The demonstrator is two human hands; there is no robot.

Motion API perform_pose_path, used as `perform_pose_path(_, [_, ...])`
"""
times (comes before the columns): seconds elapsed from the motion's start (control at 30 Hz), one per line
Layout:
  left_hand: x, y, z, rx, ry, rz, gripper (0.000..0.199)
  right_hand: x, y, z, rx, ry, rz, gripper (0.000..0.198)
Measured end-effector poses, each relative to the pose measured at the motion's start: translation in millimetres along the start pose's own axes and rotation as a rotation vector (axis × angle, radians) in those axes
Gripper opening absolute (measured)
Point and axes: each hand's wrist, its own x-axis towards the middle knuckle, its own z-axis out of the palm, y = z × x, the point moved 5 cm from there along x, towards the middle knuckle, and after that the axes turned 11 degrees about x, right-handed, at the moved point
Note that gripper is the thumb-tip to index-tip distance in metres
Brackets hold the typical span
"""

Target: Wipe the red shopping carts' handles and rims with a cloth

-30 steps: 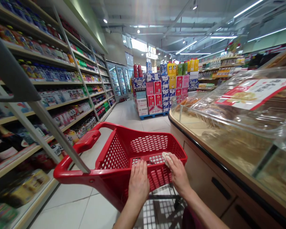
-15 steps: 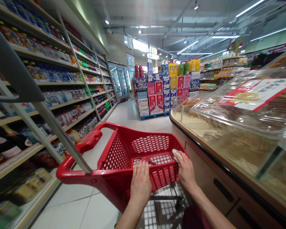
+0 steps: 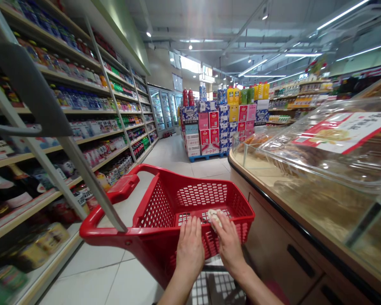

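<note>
A red plastic shopping cart [image 3: 139, 231] with a perforated basket stands before me, side-on. My left hand [image 3: 189, 245] is closed over the near rim of the basket, fingers together and bent over the edge, thumb hidden. To its right, my right hand [image 3: 228, 241] presses a crumpled whitish cloth [image 3: 214, 215] on the same rim, near the basket's right end. Its fingers are closed on the cloth, which shows past the fingertips. Inside the basket only the slotted floor and walls show.
Drink shelves [image 3: 92, 110] line the left side. A counter [image 3: 273, 216] with clear packs of baked goods [image 3: 324, 144] runs close on the right. Ahead stand stacked drink cartons [image 3: 209, 131] on a blue pallet [image 3: 206, 156]. A grey handle on a metal pole [image 3: 95, 186] rises at left.
My right hand has slid left along the near rim with the cloth, from the basket's right corner toward my left hand. The left hand stays on the rim. The view shifts slightly.
</note>
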Motion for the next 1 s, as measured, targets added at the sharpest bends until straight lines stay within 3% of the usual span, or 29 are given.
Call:
perform_pose_path(0.1, [-1.5, -7.3, -4.2, -0.020, -0.018, 0.060, 0.053, 1.6, 11.8, -4.7, -0.036, -0.065, -0.003, 0.062])
perform_pose_path(0.23, [-6.4, -34.8, -15.6, -0.009, -0.009, 0.013, 0.052, 4.0, 44.5, -17.5, -0.098, 0.025, 0.213, 0.054])
perform_pose_path(0.3, [-8.6, -46.6, -19.0, 0.009, -0.013, -0.051, 0.051, 2.9, 29.1, -10.0, -0.063, 0.058, 0.187, 0.056])
perform_pose_path(0.47, [-11.0, -57.8, -23.2, 0.005, -0.027, -0.042, 0.050, -1.2, -42.6, 20.1, 0.069, -0.014, -0.084, 0.062])
perform_pose_path(0.53, [-13.9, -70.6, -27.1, 0.008, -0.032, -0.052, 0.049, -0.2, -40.7, 19.8, 0.055, -0.054, -0.083, 0.064])
perform_pose_path(0.63, [-21.1, -97.5, -34.4, 0.054, -0.037, -0.132, 0.050, 4.3, -17.1, 10.5, 0.002, -0.057, 0.045, 0.065])
perform_pose_path(0.7, [-24.9, -107.6, -36.6, 0.071, -0.040, -0.166, 0.051, 7.2, -17.0, 10.0, -0.001, -0.043, 0.092, 0.063])
perform_pose_path(0.9, [-29.9, -100.3, -31.9, 0.043, 0.011, -0.137, 0.051, 10.2, -99.7, 40.2, 0.124, -0.087, -0.166, 0.062])
perform_pose_path(1.0, [-39.1, -120.6, -42.3, 0.003, 0.121, -0.103, 0.049, 7.4, -95.1, 39.9, 0.094, -0.109, -0.188, 0.066])
